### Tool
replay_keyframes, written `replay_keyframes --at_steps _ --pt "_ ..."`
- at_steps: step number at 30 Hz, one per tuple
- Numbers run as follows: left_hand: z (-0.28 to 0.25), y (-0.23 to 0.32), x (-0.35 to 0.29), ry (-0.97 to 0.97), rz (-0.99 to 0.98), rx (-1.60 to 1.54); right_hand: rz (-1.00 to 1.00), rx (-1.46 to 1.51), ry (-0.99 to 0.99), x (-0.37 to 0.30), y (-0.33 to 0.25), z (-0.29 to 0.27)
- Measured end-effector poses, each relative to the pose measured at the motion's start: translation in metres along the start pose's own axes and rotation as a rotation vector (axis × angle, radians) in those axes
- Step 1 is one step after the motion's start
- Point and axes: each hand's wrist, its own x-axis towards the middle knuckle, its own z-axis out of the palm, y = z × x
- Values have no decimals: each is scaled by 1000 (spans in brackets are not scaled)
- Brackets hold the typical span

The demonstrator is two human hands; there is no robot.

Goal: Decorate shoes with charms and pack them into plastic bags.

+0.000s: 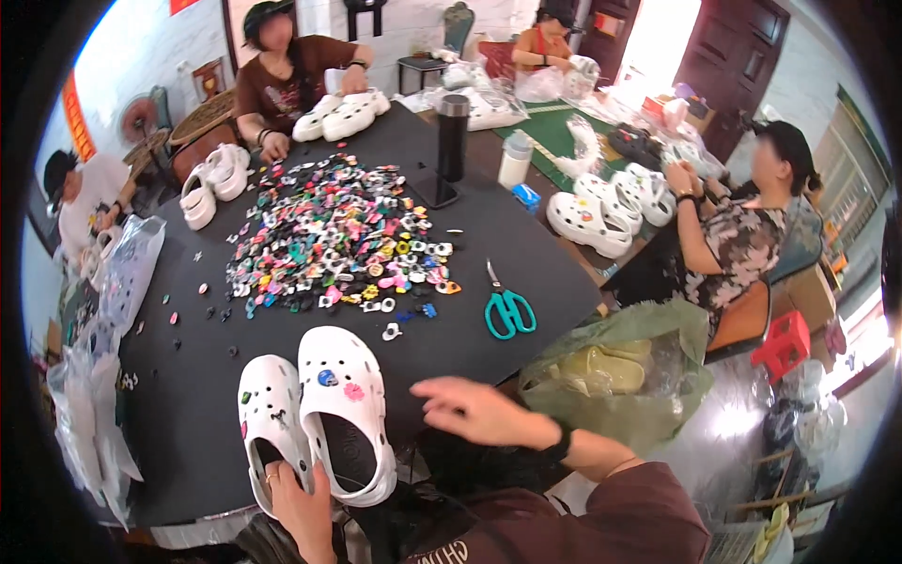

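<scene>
Two white clogs stand side by side at the table's near edge, toes pointing away from me. The left clog [271, 414] carries a green, a dark and a reddish charm. On the right clog [344, 385] are a blue helmet-shaped charm and a pink flower charm. My left hand [299, 503] grips the left clog at its foot opening, fingers inside and thumb toward the other clog. Off to the right of the pair, my right hand [484, 412] hangs over the table edge with fingers stretched out, holding nothing I can see.
A big heap of colourful charms [329, 230] covers the table's middle. Teal-handled scissors [508, 310], a phone [434, 186] and a black tumbler [452, 138] lie or stand beyond. A green bag [611, 371] with yellowish clogs is at right. Several people work around the table.
</scene>
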Motion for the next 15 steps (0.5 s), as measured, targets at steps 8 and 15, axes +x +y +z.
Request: replay_keyframes --at_steps 8,15 --pt "-4 9 3 56 -45 -21 36 -357 170 109 5 -149" --pt "-8 5 7 85 -45 -90 182 -937 445 272 114 -209"
